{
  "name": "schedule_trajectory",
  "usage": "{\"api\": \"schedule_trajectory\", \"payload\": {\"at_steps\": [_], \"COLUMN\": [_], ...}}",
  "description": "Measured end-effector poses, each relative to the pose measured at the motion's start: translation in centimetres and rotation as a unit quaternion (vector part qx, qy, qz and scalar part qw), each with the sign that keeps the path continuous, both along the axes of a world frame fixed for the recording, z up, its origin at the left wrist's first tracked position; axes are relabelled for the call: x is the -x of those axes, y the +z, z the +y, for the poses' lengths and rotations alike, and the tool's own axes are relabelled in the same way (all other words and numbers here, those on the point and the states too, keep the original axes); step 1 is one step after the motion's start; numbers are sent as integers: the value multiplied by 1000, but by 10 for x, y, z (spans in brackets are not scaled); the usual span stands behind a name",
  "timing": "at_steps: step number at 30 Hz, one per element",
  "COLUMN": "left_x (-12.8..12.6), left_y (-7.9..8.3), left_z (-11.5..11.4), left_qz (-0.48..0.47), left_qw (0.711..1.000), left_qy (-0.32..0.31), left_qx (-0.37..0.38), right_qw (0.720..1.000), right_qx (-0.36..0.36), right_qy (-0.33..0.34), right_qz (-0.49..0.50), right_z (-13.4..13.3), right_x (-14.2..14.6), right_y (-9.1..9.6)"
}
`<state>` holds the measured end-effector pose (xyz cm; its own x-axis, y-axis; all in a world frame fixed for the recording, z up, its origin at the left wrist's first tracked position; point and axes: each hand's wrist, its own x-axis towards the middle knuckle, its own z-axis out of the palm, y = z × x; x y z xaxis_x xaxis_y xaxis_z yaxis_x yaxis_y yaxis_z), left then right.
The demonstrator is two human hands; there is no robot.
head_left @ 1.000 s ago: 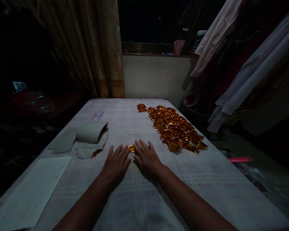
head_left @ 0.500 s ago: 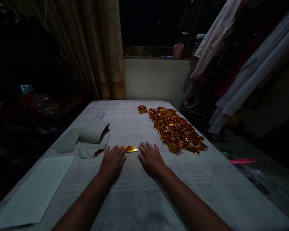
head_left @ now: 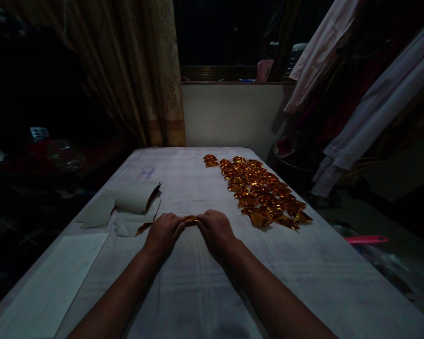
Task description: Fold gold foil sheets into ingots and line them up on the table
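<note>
A person's left hand (head_left: 163, 233) and right hand (head_left: 217, 230) pinched opposite ends of a small gold-foil strip (head_left: 191, 220) between them on a cloth-covered table (head_left: 198, 296), fingers curled in; the piece looked light, slick and easily creased, probably firmer along its folds, and so best held by its ends; folded foil pieces (head_left: 257, 188) glinted to the right, curled paper sheets (head_left: 132, 197) lay left.
</note>
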<state>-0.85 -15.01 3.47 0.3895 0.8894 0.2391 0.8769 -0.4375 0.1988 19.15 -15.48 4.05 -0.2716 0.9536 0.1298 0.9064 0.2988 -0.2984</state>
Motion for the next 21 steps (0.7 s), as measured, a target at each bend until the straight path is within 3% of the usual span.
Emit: {"api": "schedule_trajectory", "payload": {"at_steps": [3,6,12,21], "left_x": [1,1,-8,-22], "left_y": [0,1,7,15], "left_z": [3,8,20,32], "left_qz": [-12,-33,-69,-92], "left_qw": [1000,999,992,979], "left_qy": [14,42,91,145], "left_qx": [2,5,49,108], "right_qw": [999,992,947,916], "right_qx": [10,11,-5,-49], "right_qy": [-11,-30,-79,-82], "right_qz": [30,122,310,389], "right_z": [5,9,17,20], "right_x": [-2,-5,-8,-11], "right_y": [-2,-8,-21,-29]}}
